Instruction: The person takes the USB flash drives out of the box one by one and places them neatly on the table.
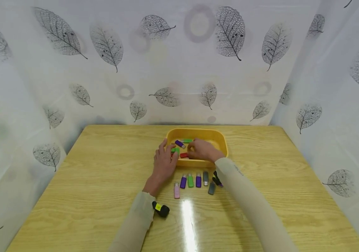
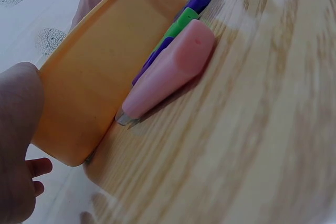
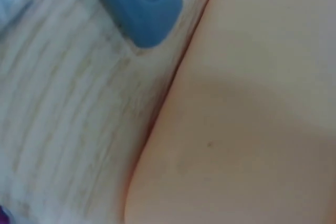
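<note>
The yellow plastic tray (image 1: 198, 163) holds several USB flash drives, among them a purple one (image 1: 179, 143), a green one (image 1: 187, 141) and a red one (image 1: 184, 155). My left hand (image 1: 163, 162) holds the tray's left front corner, with some fingers along the outside and others over the rim. Inside the tray, the curled fingers of my right hand (image 1: 203, 149) reach down among the drives; I cannot tell whether they pinch one. In the left wrist view, the tray's wall (image 2: 89, 77) rises beside the left hand (image 2: 18, 140).
In front of the tray lie a pink flash drive (image 1: 176, 191), a green drive (image 1: 190, 180), purple drives and grey drives (image 1: 211, 188). A wrist camera (image 1: 161, 209) sits at the left sleeve. Leaf-patterned curtains (image 1: 179, 70) surround the wooden table (image 1: 104, 182).
</note>
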A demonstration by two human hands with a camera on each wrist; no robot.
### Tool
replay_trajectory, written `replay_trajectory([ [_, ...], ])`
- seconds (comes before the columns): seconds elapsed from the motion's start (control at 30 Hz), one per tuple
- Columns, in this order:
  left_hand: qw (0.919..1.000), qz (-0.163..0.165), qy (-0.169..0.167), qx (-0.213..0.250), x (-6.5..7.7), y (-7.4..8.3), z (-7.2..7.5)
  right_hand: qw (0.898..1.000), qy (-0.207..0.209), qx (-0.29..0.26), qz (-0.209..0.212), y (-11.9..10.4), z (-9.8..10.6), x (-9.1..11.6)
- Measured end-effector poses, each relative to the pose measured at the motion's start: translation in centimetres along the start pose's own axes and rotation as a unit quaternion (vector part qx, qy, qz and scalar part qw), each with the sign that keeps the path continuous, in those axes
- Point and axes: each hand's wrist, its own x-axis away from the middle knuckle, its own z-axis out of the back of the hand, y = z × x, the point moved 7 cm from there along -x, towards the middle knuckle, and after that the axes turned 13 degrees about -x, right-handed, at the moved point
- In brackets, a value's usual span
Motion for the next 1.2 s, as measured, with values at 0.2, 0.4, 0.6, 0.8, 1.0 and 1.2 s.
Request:
replay_trajectory([
  [0.2, 1.0000, 0.000, 0.000, 0.000, 0.0, -0.1, 0.0, 1.000, -0.003, -0.012, 0.004, -0.1, -0.2, -0.3],
  [0.4, 0.9999, -0.005, 0.010, 0.001, 0.0, 0.1, 0.2, 1.000, -0.007, -0.027, -0.013, 0.0, 0.0, -0.4],
  [0.6, 1.0000, -0.002, 0.008, -0.002, 0.1, 0.2, 0.1, 0.998, -0.002, -0.024, -0.061, 0.7, 0.1, -0.1],
  [0.8, 0.9999, 0.009, -0.002, -0.007, 0.1, 0.0, 0.0, 0.998, 0.006, -0.010, -0.061, 0.8, 0.3, 0.1],
  [1.0, 1.0000, -0.001, 0.004, -0.005, 0.1, 0.1, 0.1, 0.998, 0.001, -0.011, -0.055, 0.7, 0.2, 0.3],
  [1.2, 1.0000, 0.005, -0.001, -0.008, 0.1, 0.0, 0.0, 0.999, -0.034, -0.002, -0.039, -0.1, -0.1, 0.2],
])
